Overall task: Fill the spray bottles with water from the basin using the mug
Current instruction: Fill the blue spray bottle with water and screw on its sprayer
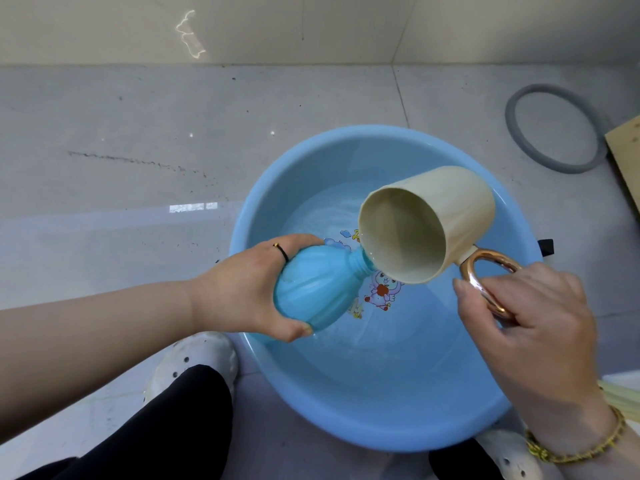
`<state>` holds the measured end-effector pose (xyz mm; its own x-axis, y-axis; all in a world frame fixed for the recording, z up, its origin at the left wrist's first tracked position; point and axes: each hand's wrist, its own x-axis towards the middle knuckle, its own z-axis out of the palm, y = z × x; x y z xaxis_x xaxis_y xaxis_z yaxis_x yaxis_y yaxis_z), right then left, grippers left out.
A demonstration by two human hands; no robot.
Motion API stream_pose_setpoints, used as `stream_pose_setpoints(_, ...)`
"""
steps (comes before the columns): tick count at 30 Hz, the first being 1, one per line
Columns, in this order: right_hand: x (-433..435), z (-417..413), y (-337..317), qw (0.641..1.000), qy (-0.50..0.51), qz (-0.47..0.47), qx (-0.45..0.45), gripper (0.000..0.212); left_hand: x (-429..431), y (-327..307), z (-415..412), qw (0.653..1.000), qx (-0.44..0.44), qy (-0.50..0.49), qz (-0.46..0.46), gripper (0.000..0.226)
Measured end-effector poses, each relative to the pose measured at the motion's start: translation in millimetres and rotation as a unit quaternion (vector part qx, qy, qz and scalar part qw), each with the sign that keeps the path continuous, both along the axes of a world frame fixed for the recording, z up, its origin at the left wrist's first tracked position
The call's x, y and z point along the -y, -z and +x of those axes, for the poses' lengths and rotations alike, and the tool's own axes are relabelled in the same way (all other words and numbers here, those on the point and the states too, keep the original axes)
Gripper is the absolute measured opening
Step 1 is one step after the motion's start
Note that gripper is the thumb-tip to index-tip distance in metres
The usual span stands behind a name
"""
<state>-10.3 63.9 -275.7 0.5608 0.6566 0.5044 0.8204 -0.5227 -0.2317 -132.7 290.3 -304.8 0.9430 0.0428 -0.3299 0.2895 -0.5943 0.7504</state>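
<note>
Firstly, blue basin (277, 174) on the floor, holding shallow clear water. Next, cream mug (446, 206), tipped, rim at the neck of the bottle, right hand (530, 327) gripping its handle; lastly, blue spray bottle (318, 289), uncapped, tilted over the basin, left hand (242, 292) wrapped round it.

Single head-worn wide-angle cam, pitched steeply down and a bit forward at the floor (121, 133), with the wall (311, 26) running along the top of frame. Close range: the basin (363, 420) fills centre-right, directly below the lens. The left hand (239, 289) with the bottle (318, 285) comes in from lower left and the right hand (533, 327) with the mug (460, 209) from lower right. The wearer's own leg (180, 427) and shoe (194, 355) sit at the bottom edge, so the view is near vertical.
</note>
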Motion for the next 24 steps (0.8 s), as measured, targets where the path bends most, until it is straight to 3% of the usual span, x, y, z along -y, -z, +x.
stream_pose_setpoints(24, 0.0, 2.3, -0.3, 1.0, -0.016, 0.004, 0.014, 0.046, -0.1, 0.3, -0.2, 1.0, 0.004, 0.002, 0.005, 0.074)
